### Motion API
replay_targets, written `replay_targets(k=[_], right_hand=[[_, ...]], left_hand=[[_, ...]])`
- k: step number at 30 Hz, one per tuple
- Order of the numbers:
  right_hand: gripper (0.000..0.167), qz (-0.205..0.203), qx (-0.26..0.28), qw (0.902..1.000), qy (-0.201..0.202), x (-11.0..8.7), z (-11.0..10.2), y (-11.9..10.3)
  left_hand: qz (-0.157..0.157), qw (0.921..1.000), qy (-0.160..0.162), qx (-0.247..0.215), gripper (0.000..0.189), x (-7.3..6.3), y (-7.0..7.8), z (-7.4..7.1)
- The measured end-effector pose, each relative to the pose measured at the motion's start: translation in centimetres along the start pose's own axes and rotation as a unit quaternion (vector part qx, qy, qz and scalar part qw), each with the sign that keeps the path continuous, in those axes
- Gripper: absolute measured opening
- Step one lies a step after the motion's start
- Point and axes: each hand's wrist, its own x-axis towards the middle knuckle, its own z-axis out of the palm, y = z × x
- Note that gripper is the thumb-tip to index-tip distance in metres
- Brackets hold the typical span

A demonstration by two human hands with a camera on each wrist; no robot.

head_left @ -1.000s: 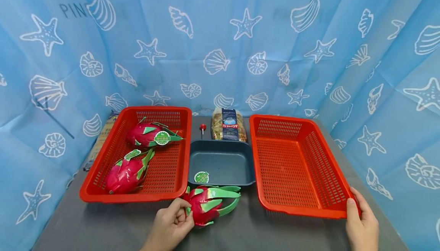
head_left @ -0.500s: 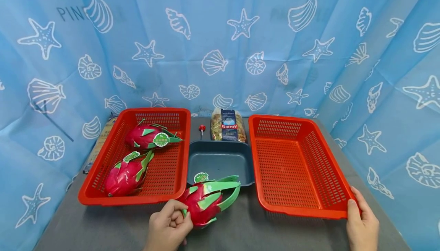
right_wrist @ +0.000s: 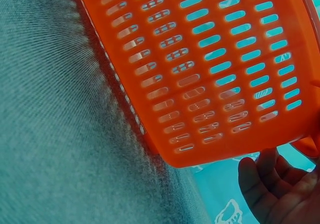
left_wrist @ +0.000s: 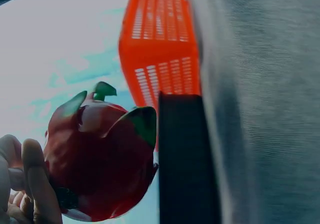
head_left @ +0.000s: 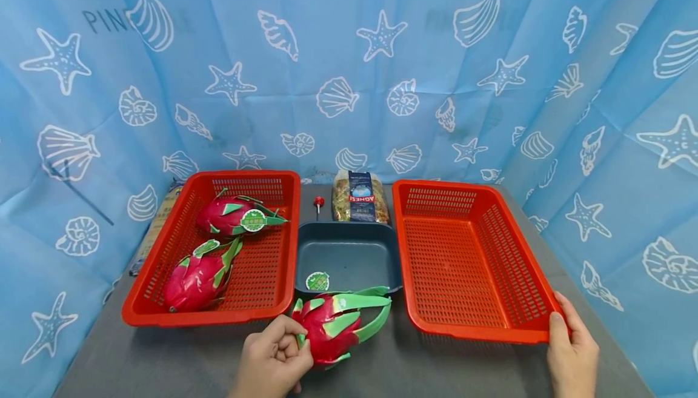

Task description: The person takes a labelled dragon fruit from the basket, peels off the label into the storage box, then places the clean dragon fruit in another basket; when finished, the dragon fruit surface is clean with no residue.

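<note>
My left hand [head_left: 275, 352] pinches a pink dragon fruit [head_left: 327, 331] at its left end, between thumb and curled index finger. The fruit's green leaf tips point right, and it overlaps the front edge of the dark grey tray [head_left: 349, 258] in the head view. Seen in the left wrist view, the dragon fruit [left_wrist: 100, 159] hangs from the fingertips beside the dark tray wall. At the right, my right hand [head_left: 575, 349] grips the near right corner of a red plastic basket [head_left: 455, 328], thumb over the rim; the right wrist view shows the fingers at the basket's slotted side [right_wrist: 225, 84].
Another red basket [head_left: 212, 318] on the left holds two dragon fruits [head_left: 199, 280]. A round green sticker [head_left: 317, 281] lies in the grey tray. Behind stand a lollipop [head_left: 319, 203] and a bag of pasta [head_left: 361, 198]. A blue shell-print curtain [head_left: 338, 34] closes off the back.
The held dragon fruit rose a little, then lowered and shifted right with my left hand. My right hand stays on the basket corner.
</note>
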Motion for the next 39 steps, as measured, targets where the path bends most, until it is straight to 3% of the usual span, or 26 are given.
replay_targets(k=[5, 12, 18, 23, 33, 39], right_hand=[[0.049, -0.003, -0.001, 1.0000, 0.006, 0.0, 0.1, 0.0], [0.048, -0.009, 0.001, 0.9998, 0.016, -0.1, 0.3, -0.1], [0.048, -0.015, -0.009, 0.9997, 0.018, -0.3, 0.5, 0.1], [0.048, -0.014, -0.011, 0.9997, 0.015, -0.5, 0.7, 0.3], [0.046, -0.028, 0.007, 0.9992, 0.027, -0.5, 0.6, 0.4], [0.045, -0.031, 0.015, 0.9987, 0.038, -0.6, 0.6, 0.4]], left_hand=[[0.054, 0.9976, -0.020, -0.039, 0.041, 1.5, 1.3, -0.2], [0.099, 0.9906, -0.059, -0.073, 0.033, 5.5, 3.5, -0.6], [0.091, 0.9868, -0.089, -0.101, 0.024, 9.3, 5.5, 0.4], [0.085, 0.9837, -0.115, -0.109, 0.017, 11.6, 6.9, 1.8], [0.078, 0.9789, -0.136, -0.131, 0.017, 13.0, 8.0, 4.3], [0.076, 0.9750, -0.162, -0.131, 0.014, 14.0, 8.0, 6.9]])
